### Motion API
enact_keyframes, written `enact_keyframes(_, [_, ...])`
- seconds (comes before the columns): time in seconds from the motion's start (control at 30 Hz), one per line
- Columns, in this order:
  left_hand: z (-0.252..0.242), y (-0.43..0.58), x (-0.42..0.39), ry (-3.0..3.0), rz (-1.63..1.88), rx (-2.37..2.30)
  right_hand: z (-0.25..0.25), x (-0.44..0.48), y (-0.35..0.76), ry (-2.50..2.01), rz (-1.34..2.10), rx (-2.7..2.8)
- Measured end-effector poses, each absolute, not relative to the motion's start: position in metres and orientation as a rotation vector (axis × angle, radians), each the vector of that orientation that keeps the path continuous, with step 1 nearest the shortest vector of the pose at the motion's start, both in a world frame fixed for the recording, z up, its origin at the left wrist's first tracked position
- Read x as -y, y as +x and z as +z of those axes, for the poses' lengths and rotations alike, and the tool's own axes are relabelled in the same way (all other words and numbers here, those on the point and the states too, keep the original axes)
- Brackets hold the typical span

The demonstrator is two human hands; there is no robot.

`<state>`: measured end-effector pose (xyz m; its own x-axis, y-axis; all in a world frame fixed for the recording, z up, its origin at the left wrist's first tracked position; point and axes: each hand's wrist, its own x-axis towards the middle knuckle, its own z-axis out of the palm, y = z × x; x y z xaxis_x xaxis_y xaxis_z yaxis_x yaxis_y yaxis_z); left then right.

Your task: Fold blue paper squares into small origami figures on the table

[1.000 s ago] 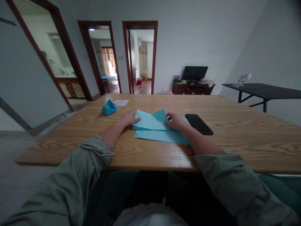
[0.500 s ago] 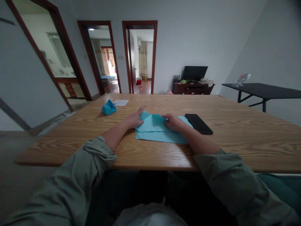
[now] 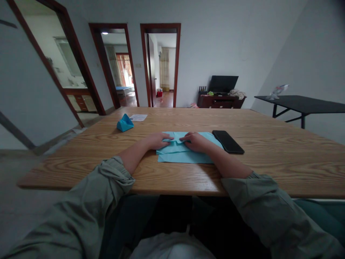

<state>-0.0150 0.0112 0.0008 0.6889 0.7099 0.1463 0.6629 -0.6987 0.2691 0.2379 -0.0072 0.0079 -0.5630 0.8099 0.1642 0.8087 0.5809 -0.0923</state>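
A light blue sheet of paper point(image 3: 185, 157) lies on the wooden table in front of me, partly folded, with crosswise creases and a raised fold near its far edge. At its left part, my left hand point(image 3: 159, 140) has fingers and thumb closed on the raised fold. My right hand point(image 3: 196, 141) pinches the same fold a little to the right, its forearm crossing the paper's right part. The fingertips of both hands nearly meet at the middle. Part of the paper is hidden under the hands.
A black phone point(image 3: 228, 141) lies right beside the paper. Farther left stand a darker blue folded paper piece point(image 3: 125, 123) and a white printed slip point(image 3: 138, 117). The wooden table's point(image 3: 172, 185) front edge runs close to my body. A black table point(image 3: 304, 103) stands at the right.
My left hand has moved in to the right, its spread fingers closing on the paper. The paper's raised far flap has been folded down toward me between both hands.
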Motion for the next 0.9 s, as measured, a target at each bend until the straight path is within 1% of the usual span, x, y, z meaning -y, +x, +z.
enact_keyframes(0.27, [0.012,-0.011,0.000,2.665,0.212,-1.157,0.013,0.016,0.232,-1.344,0.005,2.663])
enact_keyframes(0.6, [0.007,-0.009,0.000,2.697,0.225,-1.144,0.014,0.015,0.234,-1.223,0.241,2.591])
enact_keyframes(0.8, [-0.004,0.003,-0.003,2.677,0.290,-1.143,0.014,0.014,0.227,-1.425,0.444,2.478])
enact_keyframes(0.9, [-0.008,0.009,-0.006,2.676,0.327,-1.146,0.010,0.010,0.222,-1.451,0.381,2.507])
